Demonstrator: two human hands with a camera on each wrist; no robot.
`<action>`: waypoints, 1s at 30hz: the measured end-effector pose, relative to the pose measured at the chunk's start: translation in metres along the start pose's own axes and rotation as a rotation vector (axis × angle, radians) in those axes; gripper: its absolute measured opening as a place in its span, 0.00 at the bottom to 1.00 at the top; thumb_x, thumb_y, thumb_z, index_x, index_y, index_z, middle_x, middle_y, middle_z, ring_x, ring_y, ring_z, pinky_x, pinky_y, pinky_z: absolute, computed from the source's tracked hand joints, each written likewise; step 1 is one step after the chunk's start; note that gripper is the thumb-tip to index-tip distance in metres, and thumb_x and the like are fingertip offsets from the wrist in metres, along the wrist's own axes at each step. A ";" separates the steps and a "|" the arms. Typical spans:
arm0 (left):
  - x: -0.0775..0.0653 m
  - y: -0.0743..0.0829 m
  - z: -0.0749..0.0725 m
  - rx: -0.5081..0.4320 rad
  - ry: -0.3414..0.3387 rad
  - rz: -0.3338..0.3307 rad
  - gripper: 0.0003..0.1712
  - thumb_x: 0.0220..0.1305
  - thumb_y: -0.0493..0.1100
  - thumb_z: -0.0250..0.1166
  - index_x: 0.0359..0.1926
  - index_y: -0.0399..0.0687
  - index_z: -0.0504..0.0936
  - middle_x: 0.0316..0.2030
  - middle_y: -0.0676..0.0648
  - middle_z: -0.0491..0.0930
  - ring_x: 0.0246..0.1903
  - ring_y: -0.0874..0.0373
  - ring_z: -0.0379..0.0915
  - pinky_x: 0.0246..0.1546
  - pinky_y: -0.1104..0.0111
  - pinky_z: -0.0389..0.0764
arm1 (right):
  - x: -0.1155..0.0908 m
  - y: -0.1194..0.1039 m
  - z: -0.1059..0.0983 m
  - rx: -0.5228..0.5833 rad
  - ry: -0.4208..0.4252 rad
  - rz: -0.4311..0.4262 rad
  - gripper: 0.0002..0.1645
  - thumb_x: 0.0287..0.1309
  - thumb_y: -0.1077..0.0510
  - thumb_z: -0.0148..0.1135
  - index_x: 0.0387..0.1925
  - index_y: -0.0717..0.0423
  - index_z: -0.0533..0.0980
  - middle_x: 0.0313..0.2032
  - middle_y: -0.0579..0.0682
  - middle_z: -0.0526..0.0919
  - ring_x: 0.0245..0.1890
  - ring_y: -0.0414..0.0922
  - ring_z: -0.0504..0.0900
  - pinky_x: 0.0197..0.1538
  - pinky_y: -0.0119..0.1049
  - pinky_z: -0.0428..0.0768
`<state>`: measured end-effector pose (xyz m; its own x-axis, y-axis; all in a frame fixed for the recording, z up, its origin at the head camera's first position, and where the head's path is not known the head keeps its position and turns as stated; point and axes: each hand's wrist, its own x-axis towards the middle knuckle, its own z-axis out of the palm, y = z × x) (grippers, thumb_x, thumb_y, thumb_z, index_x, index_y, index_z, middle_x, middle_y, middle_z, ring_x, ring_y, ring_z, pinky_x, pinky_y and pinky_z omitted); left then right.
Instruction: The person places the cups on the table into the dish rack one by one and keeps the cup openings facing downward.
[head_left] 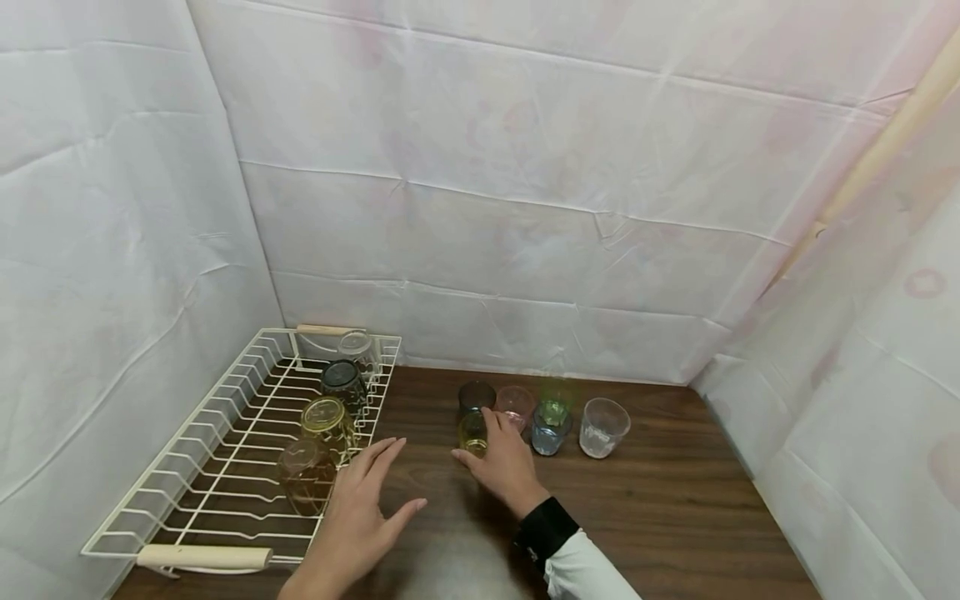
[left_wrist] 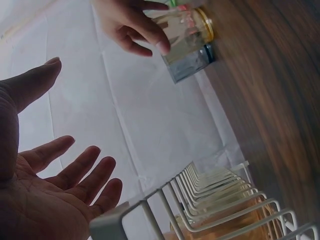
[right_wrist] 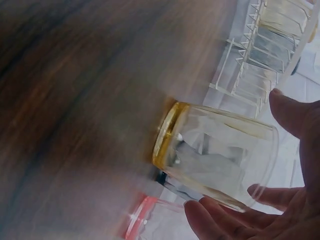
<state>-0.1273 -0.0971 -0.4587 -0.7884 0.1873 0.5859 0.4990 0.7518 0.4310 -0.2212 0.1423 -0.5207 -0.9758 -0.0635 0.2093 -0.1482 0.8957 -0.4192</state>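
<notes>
My right hand (head_left: 504, 467) is at the yellow-tinted glass (right_wrist: 215, 152), which stands upright on the table. In the right wrist view its fingers lie along one side of the glass, while the thumb stays apart from the rim on the other side. Whether the fingertips touch the glass I cannot tell. My left hand (head_left: 358, 510) hovers by the right edge of the white wire dish rack (head_left: 225, 463), fingers spread and holding nothing. Close to it in the rack are an upturned amber glass (head_left: 306, 477) and an upturned yellow glass (head_left: 327, 421).
Around the yellow glass stand a dark glass (head_left: 477, 395), a pink glass (head_left: 516, 402), a blue glass (head_left: 548, 437) and a green glass (head_left: 555, 403). A clear glass (head_left: 602, 429) stands farther right. The rack also holds upturned dark (head_left: 342, 377) and clear (head_left: 357, 347) glasses. White sheets enclose the table.
</notes>
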 end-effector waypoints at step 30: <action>-0.007 -0.004 -0.001 0.014 0.024 -0.008 0.50 0.44 0.49 0.88 0.70 0.47 0.79 0.63 0.42 0.81 0.60 0.41 0.80 0.58 0.44 0.75 | -0.001 0.007 -0.003 0.099 0.068 0.017 0.45 0.57 0.43 0.77 0.70 0.59 0.75 0.66 0.61 0.80 0.64 0.60 0.83 0.64 0.55 0.84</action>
<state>-0.1236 -0.1019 -0.4639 -0.7836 0.1662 0.5986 0.4873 0.7621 0.4263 -0.2206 0.1502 -0.5215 -0.9656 -0.0160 0.2597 -0.1507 0.8482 -0.5078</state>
